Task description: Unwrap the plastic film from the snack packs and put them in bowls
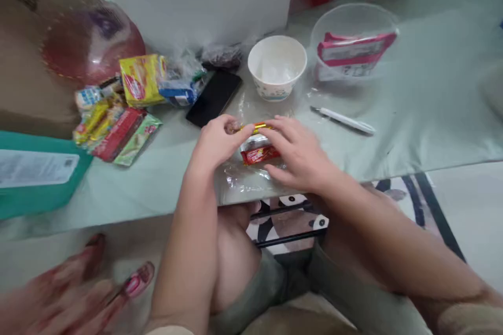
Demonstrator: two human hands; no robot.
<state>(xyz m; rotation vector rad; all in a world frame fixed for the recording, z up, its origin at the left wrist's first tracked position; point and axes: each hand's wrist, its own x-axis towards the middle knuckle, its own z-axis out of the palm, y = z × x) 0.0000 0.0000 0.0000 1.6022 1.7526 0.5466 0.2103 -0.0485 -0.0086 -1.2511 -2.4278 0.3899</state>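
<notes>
Working with both hands close together at the table's near edge, head view. Left hand (218, 141) bent, thumb and fingertips at the left end of a gold packet (259, 127); can't tell if it's a firm pinch. Right hand (301, 154) open, fingers reaching the gold packet's right end, thumb apart from them and lower down. Gold packet sits between the hands, just beyond a red packet (260, 155) with a silvery area between the two. Clear plastic (239, 180) on the pale green tablecloth (412, 115) beneath, shiny and creased.

Beyond the hands: black phone (214, 98) at a slant, white paper cup (277, 70) upright with a printed lower side, clear tub (353, 13) with pink packets (356, 53) in it. White pen (346, 121) lies right of the hands, near the tub. Left side: yellow pack (141, 81), blue packet (178, 94), red-and-green packet (128, 136) among small snacks; translucent red bowl (70, 47) behind; teal item (74, 186) with a white label nearer.
</notes>
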